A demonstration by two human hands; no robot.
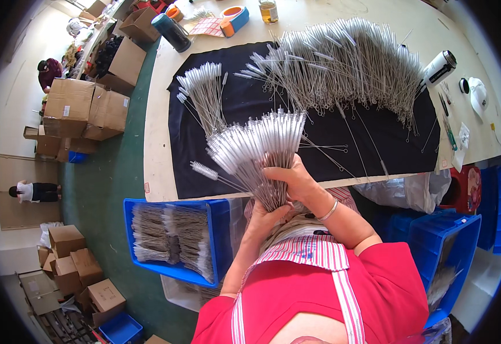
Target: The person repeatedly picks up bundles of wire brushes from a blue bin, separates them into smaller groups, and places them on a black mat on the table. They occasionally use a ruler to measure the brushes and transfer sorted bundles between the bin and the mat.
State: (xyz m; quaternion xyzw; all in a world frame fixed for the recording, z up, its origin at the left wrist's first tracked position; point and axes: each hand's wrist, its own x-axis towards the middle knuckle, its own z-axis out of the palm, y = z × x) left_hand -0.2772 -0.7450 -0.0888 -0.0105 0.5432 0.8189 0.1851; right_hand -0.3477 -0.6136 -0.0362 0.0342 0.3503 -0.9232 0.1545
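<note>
Close to my body, at the table's near edge, I hold a thick bundle of straw brushes (256, 140), white bristle ends up and fanned out. My right hand (293, 179) wraps round the wire stems partway down. Lower, my left hand (267, 217) grips the bottom of the same bundle. One brush (204, 170) sticks out to the left, apart from the others. Just beyond the bundle, a smaller bunch of brushes (203, 94) lies on the black cloth (190, 157). A large heap of brushes (348, 66) covers the far right of the cloth, with a few loose ones nearer me.
A blue crate (219, 241) of brushes stands left below the table; another blue crate (442, 258) is at right. On the table are a dark bottle (170, 32), a tape dispenser (234, 22), a glass (268, 11), a white-and-black tumbler (438, 69) and a cap (478, 96). Two people are farther left.
</note>
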